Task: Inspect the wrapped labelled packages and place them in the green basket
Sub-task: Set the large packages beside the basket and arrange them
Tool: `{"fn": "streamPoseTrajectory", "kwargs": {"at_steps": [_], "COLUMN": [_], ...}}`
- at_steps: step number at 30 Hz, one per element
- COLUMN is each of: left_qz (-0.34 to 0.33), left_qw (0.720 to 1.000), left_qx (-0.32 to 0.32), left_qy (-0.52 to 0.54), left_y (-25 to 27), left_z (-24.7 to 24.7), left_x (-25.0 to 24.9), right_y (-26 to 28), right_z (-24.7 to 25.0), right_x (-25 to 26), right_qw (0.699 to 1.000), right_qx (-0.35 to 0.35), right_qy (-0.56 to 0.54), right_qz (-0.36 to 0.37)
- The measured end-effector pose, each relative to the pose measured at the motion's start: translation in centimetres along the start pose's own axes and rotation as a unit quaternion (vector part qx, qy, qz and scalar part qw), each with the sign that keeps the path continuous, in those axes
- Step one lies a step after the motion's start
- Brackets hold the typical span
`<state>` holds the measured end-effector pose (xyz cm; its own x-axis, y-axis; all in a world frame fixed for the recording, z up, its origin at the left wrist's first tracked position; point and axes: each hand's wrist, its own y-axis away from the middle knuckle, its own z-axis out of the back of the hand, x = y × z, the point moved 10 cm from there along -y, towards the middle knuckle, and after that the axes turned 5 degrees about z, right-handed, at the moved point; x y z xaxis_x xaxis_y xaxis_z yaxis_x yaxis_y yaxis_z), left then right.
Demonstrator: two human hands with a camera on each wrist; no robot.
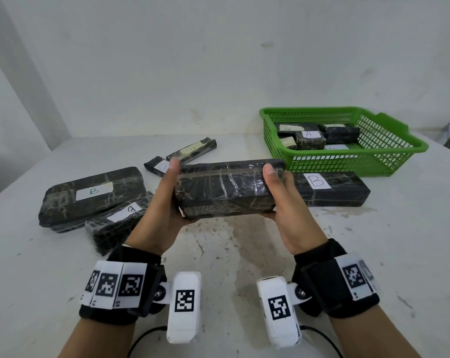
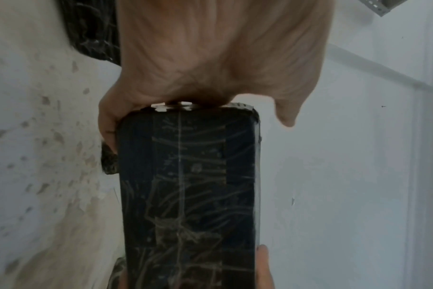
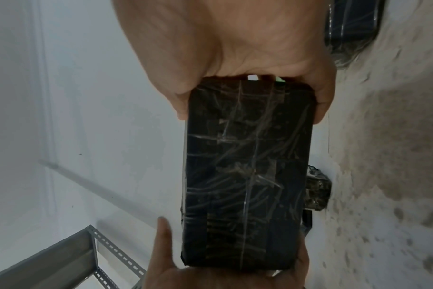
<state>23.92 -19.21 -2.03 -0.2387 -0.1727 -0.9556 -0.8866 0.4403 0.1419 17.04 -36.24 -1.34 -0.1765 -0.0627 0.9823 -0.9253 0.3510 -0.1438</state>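
- Stained white table (image 1: pixel 218 254) stood against a pale wall (image 1: pixel 167 60); all items below lay on or above it.
- Left hand (image 1: pixel 162 202) clamped one short end of the held package (image 1: pixel 226 192), thumb over the top edge, fingers curled beneath; the left wrist view showed the same grip (image 2: pixel 210 58) on the black wrap (image 2: pixel 188 185).
- Right hand (image 1: pixel 283 202) clamped the opposite end likewise, seen also from the right wrist (image 3: pixel 235 39) on the wrap (image 3: pixel 245 166).
- Held package hung level above the table's middle, no label visible on the faces shown.
- Green basket (image 1: pixel 389 156) sat near the far right corner, several wrapped packages inside, one marked A (image 1: pixel 310 139).
- Package marked B (image 1: pixel 330 188) lay just before the basket.
- Two labelled packages (image 1: pixel 92 195) lay touching toward the left edge.
- Two slim packages (image 1: pixel 190 151) lay toward the far edge.
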Motion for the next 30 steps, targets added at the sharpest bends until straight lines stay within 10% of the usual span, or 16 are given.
{"fn": "streamPoseTrajectory", "kwargs": {"at_steps": [20,30], "left_qz": [-0.060,-0.016], "left_qw": [0.996,0.990], "left_qx": [-0.042,-0.010], "left_qy": [0.049,0.143], "left_y": [0.0,0.1], "left_z": [1.0,0.4], "left_x": [-1.4,-0.7], "right_y": [-0.2,0.0], "right_z": [1.2,-0.4], "right_x": [-1.6,-1.5], "right_qw": [0.988,0.987], "right_qx": [-0.037,0.050], "right_qy": [-0.126,-0.123], "right_qz": [-0.081,-0.092]}}
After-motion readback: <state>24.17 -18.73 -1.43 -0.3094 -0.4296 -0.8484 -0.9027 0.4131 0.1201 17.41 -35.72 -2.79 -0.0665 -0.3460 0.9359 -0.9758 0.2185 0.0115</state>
